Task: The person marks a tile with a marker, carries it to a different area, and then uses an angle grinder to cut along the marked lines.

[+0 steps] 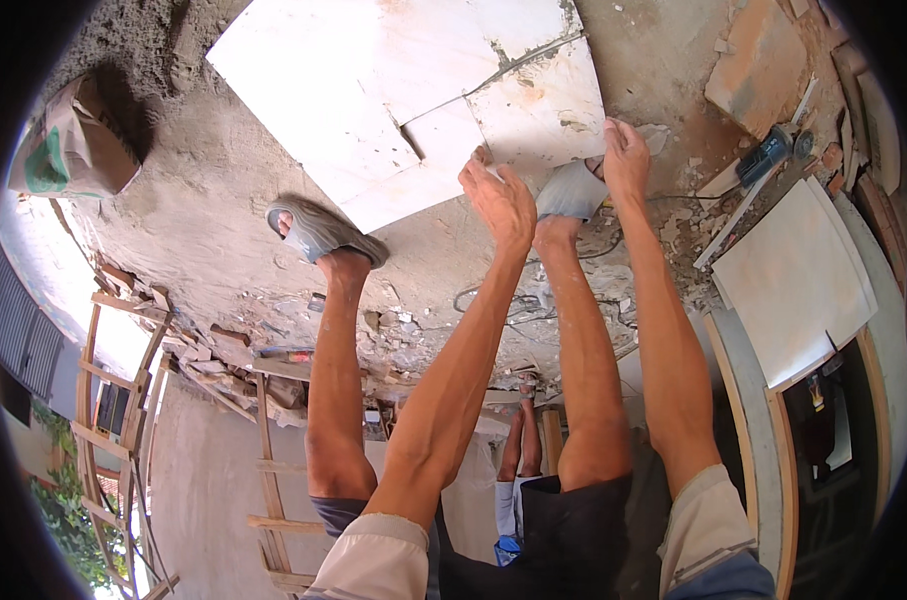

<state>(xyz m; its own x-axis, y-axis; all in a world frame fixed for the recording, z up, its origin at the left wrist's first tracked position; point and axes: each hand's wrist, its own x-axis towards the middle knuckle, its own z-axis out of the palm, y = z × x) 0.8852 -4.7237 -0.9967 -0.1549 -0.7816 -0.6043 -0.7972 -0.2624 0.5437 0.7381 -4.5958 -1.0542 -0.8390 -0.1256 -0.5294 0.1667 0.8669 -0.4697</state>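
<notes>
"White tile, streaked with grime: where exactly is it?"

"Just beyond the hands. The stained tile piece (533, 100) lies at the near right part of a pale spread, with a dark, jagged seam dividing it from the large white tile (313, 100). That seam climbs from lower left to upper right, and I'd judge the piece's long axis follows it."

"Which hand is nearer?"

"Neither, clearly. The left hand (501, 203) is at the near edge, the right hand (626, 158) at the right-hand corner, so the piece sits ahead of them, its near edge spanning the gap between. As I judge it, everything turns on that edge slanting up toward the right."

"Are they gripping it?"

"Both are narrow, fingers bent in, fingertips at the tile. Whether they truly pinch it or only rest there, I can't tell; the undersides are hidden."

"And around that?"

"A grey slipper (571, 190) pokes out below the near edge, between the wrists; its mate (323, 228) stands near the large tile's lower corner. Farther right are a blue power tool (768, 155) and a broken brownish slab (758, 65). Well off to the left, a paper sack (83, 150) stands on the dusty floor (203, 230)."
</notes>
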